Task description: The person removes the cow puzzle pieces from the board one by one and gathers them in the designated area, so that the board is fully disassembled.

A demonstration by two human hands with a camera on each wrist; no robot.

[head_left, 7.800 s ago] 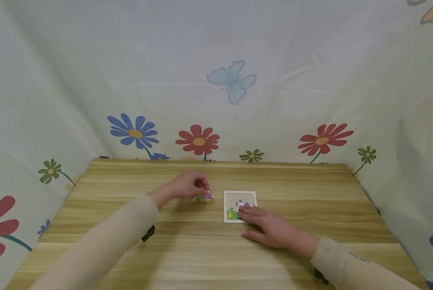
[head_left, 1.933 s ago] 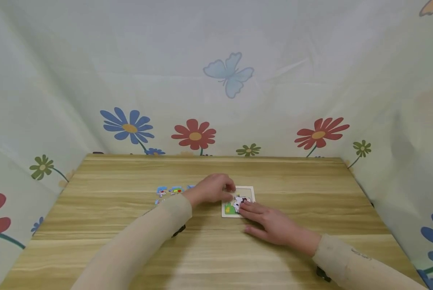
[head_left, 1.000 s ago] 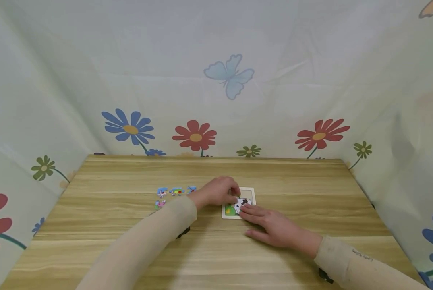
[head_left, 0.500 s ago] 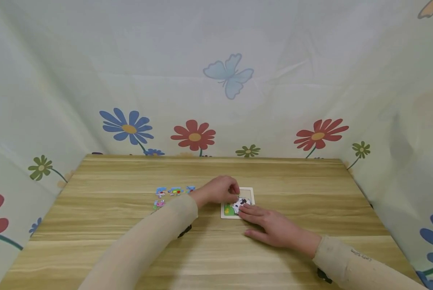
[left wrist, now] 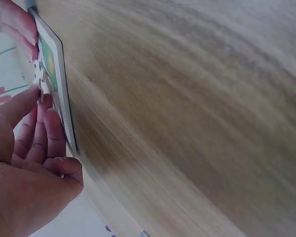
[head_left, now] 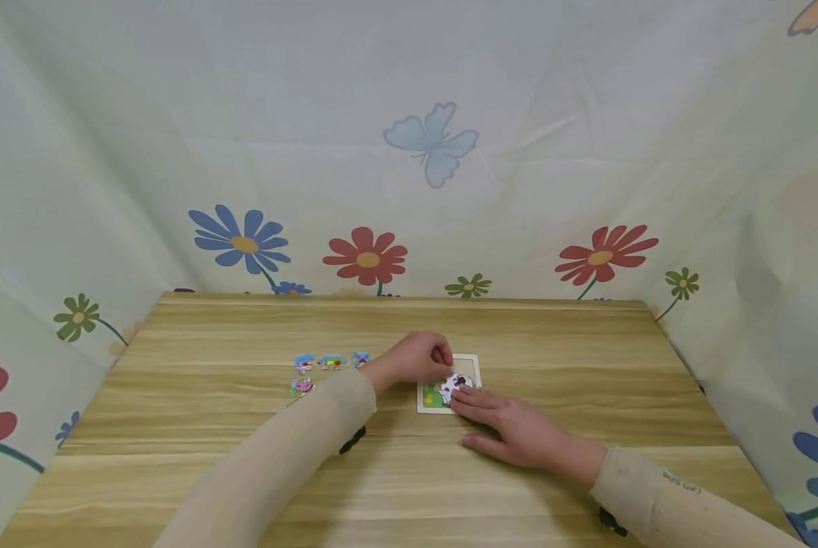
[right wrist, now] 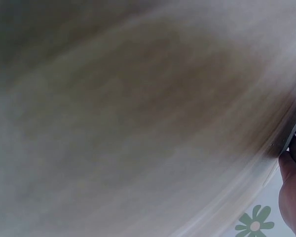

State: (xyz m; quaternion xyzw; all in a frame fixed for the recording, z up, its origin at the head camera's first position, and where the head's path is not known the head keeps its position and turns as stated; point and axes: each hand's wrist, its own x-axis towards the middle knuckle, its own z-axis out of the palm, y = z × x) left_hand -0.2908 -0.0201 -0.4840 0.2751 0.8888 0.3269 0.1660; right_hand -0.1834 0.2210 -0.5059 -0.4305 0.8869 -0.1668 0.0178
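Observation:
A square jigsaw tray (head_left: 434,411) with a pale rim lies on the table, partly filled with a green corner piece (head_left: 432,397) and white, black-spotted cow pieces (head_left: 459,380). From its left side my left hand (head_left: 414,358) reaches over the tray. In the left wrist view, thumb and fingertips pinch a spotted jigsaw piece (left wrist: 40,79) close over the tray, beside the pieces laid there. My right hand (head_left: 514,430) lies flat, its straight fingertips resting on the cow pieces at the tray's lower right. The right wrist view shows only part of this hand (right wrist: 295,190) at the edge.
Left of the tray lie several loose jigsaw pieces: a blue one (head_left: 303,363), a green and blue one (head_left: 332,361), another blue one (head_left: 360,358) and a pink one (head_left: 302,387). The left sleeve (head_left: 299,434) passes in front of that group. A flowered cloth (head_left: 285,167) rises behind the table.
Since the first frame my left hand has moved right, from the loose pieces to the tray. Lately its fingertips shifted slightly right, onto the cow picture. My right hand has stayed on the tray.

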